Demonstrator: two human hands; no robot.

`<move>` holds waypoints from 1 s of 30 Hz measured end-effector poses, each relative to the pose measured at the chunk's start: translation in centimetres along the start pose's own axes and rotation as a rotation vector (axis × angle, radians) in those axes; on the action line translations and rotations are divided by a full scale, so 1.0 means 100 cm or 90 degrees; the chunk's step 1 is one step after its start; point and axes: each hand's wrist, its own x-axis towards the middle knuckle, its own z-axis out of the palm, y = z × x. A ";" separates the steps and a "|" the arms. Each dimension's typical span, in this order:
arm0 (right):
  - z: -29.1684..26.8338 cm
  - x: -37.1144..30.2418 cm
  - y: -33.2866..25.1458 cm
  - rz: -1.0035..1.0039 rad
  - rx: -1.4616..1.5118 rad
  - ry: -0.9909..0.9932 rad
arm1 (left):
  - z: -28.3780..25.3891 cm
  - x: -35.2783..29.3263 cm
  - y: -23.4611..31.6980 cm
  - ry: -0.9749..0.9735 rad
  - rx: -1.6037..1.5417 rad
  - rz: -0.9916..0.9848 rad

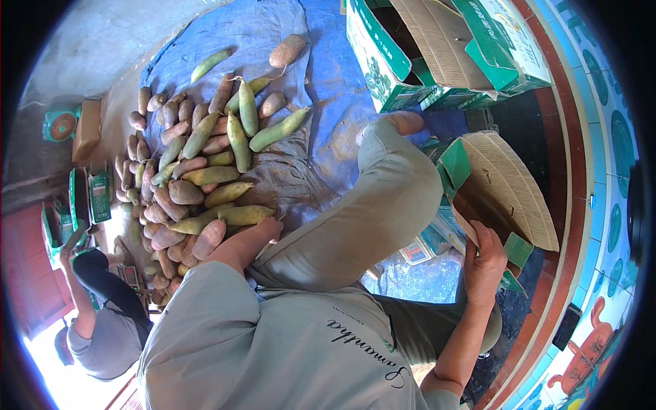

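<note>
My right hand (486,263) is closed on the edge of an open cardboard box (493,205) with green flaps, beside my right leg. Its thumb and fingers pinch the near wall of the box. My left hand (272,229) reaches low beside my bent left knee, at the near right edge of a vegetable pile; its fingers are mostly hidden. A long green radish (247,215) lies right next to it. Around that are more green radishes (200,133) and several plump reddish-brown root vegetables (186,192). What lies inside the box cannot be seen.
A blue tarp (266,20) lies under the pile. Large green-and-white cartons (437,51) stand at the far right, near a tiled wall (605,184). On the left, another person (106,335) works beside green boxes (89,195) and a small scale (128,275).
</note>
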 end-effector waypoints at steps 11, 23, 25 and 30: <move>0.003 -0.001 0.001 0.015 -0.017 0.001 | -0.044 -0.029 0.041 -0.060 0.109 0.020; 0.002 -0.004 0.002 -0.007 -0.003 0.007 | 0.070 0.128 0.003 -0.255 0.275 -0.233; 0.002 -0.005 0.003 -0.021 -0.001 0.005 | 0.036 0.113 -0.009 -0.241 0.213 -0.225; -0.004 -0.010 0.005 -0.035 0.001 0.012 | 0.003 0.019 -0.066 -0.195 0.077 -0.200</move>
